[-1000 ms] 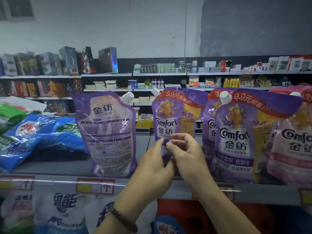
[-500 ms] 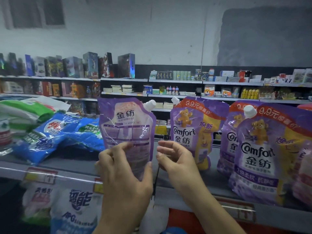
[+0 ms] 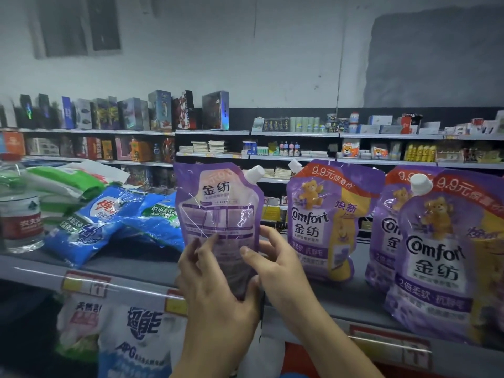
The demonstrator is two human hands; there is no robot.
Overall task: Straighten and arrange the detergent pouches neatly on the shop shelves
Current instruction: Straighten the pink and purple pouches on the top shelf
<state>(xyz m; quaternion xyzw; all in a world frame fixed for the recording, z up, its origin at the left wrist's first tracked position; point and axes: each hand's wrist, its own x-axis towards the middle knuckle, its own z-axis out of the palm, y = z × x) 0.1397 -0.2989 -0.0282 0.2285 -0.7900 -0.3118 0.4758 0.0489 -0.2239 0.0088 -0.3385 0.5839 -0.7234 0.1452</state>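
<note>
Backwards pouch getting fixed
Both hands, left hand (image 3: 218,290) and right hand (image 3: 275,266), grip the purple pouch (image 3: 218,214) showing its back; I reckon it needs turning label-forward.

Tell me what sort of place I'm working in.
Most likely a small shop: price tags on the shelf edge, Comfort pouches printed with a 9.9 price, boxed goods shelved behind.

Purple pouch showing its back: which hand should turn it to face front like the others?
Probably the right hand: its thumb and fingers pinch the right edge of the pouch, ready to swing it round, while the left hand cups the bottom.
</note>
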